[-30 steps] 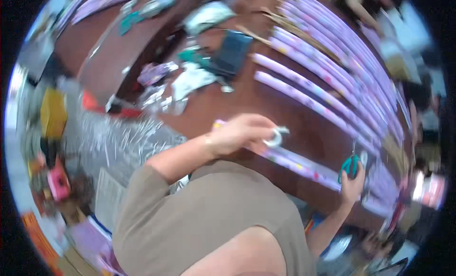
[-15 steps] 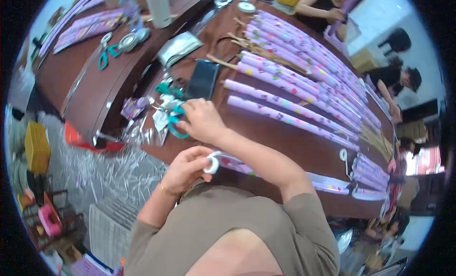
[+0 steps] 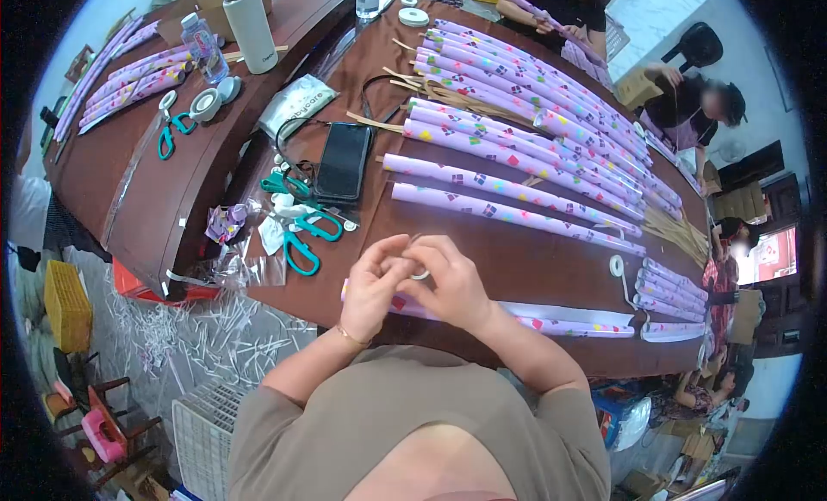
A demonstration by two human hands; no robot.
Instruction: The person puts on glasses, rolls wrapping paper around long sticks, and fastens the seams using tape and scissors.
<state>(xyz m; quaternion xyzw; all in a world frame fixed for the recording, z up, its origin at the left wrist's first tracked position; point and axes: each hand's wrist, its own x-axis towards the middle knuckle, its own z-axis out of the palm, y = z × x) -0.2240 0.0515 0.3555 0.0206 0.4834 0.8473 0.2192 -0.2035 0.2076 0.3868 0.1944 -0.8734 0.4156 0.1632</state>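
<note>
My left hand [image 3: 372,287] and my right hand [image 3: 450,281] meet over the near table edge, fingertips pinched together. Between them part of a small white tape roll [image 3: 420,275] shows, with my left hand closed on it; what my right fingers pinch is too small to name. Beneath my hands lies a purple patterned wrap [image 3: 568,326] with a white strip along it. Teal-handled scissors [image 3: 301,253] rest just left of my hands. Beyond them, rolled purple patterned tubes [image 3: 508,210] lie side by side.
A black phone [image 3: 344,163], a white packet [image 3: 295,105] and a tape roll [image 3: 617,265] lie on the brown table [image 3: 482,251]. A bottle [image 3: 205,49] and a white tumbler [image 3: 250,29] stand at the upper left. Co-workers sit across the table.
My right hand has left the scissors and come back to my left hand, where its fingers now meet the left ones near the white roll. The view has shifted slightly.
</note>
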